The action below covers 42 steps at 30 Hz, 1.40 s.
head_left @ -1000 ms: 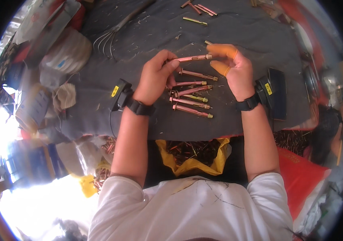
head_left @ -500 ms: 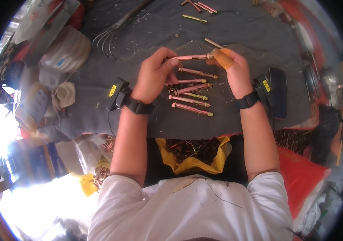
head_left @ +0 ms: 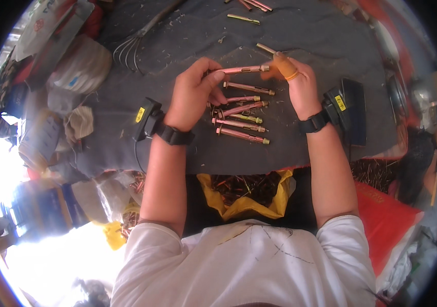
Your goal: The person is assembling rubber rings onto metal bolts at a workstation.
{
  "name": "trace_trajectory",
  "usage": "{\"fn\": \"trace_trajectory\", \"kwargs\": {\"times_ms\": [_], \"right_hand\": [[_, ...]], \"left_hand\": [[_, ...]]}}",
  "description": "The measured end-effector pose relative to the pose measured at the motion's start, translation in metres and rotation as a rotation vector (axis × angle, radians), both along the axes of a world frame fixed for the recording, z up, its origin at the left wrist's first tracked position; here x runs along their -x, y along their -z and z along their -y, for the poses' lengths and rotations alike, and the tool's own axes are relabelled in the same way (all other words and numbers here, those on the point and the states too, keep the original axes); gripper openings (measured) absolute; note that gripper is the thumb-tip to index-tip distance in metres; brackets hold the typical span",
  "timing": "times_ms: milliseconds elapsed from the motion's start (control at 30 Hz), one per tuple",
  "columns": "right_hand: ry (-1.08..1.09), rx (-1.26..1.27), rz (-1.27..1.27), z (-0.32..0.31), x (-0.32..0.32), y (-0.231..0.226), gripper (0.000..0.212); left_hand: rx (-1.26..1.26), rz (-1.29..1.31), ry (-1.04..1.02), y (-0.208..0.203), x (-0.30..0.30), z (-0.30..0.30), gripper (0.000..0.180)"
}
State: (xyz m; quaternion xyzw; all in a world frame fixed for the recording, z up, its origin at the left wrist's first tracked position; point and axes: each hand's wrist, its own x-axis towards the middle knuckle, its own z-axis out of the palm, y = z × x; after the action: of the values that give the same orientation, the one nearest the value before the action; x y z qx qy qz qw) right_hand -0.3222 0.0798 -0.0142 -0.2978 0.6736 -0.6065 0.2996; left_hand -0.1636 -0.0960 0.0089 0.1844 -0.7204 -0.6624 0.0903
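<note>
My left hand [head_left: 194,92] is closed around one end of a sleeve anchor bolt [head_left: 244,69], a pinkish-gold metal tube with a slot, held roughly level above the cloth. At the bolt's free right end is my right hand [head_left: 300,87], with orange covers on its fingers. Its fingertips are smeared by motion, so I cannot tell whether they touch the bolt. Below the held piece, several similar anchor bolts [head_left: 242,135] lie in a rough column, some crossing each other. A loose metal sleeve [head_left: 266,48] rests just beyond my right fingers.
Dark grey cloth [head_left: 280,153] covers the work surface. Farther off lie a wire hand rake [head_left: 129,48] and more sleeves [head_left: 243,19]. A dark flat case [head_left: 354,112] sits right of my wrist. A yellow bag [head_left: 246,210] of metal parts is at my lap.
The right fingers have shifted off the bolt's right end, which now shows bare. My left hand still holds the bolt. The whole view has shifted slightly.
</note>
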Motion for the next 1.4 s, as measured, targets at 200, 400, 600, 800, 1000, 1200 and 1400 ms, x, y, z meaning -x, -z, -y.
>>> {"fn": "trace_trajectory", "kwargs": {"times_ms": [200, 400, 600, 800, 1000, 1200, 1400], "right_hand": [[-0.010, 0.029, -0.007, 0.006, -0.006, -0.002, 0.018], [0.095, 0.104, 0.016, 0.009, -0.010, -0.004, 0.019], [0.068, -0.096, -0.224, 0.007, -0.014, -0.010, 0.025], [0.234, -0.162, -0.326, 0.007, -0.003, 0.009, 0.025], [0.234, -0.217, -0.533, 0.010, -0.015, -0.003, 0.017], [0.430, -0.316, -1.194, 0.011, 0.019, 0.011, 0.027], [0.286, -0.441, -0.974, 0.014, 0.023, 0.008, 0.026]], "left_hand": [[-0.035, -0.030, -0.057, 0.000, -0.001, 0.002, 0.011], [-0.018, -0.039, -0.041, 0.002, 0.000, 0.003, 0.011], [0.048, 0.018, -0.055, 0.005, -0.001, 0.006, 0.011], [0.712, -0.053, -0.114, 0.013, 0.002, 0.006, 0.027], [0.718, 0.037, -0.111, 0.013, 0.001, 0.001, 0.033], [0.982, -0.064, -0.050, 0.016, 0.007, -0.008, 0.032], [0.914, 0.004, -0.110, 0.011, 0.006, -0.008, 0.020]]}}
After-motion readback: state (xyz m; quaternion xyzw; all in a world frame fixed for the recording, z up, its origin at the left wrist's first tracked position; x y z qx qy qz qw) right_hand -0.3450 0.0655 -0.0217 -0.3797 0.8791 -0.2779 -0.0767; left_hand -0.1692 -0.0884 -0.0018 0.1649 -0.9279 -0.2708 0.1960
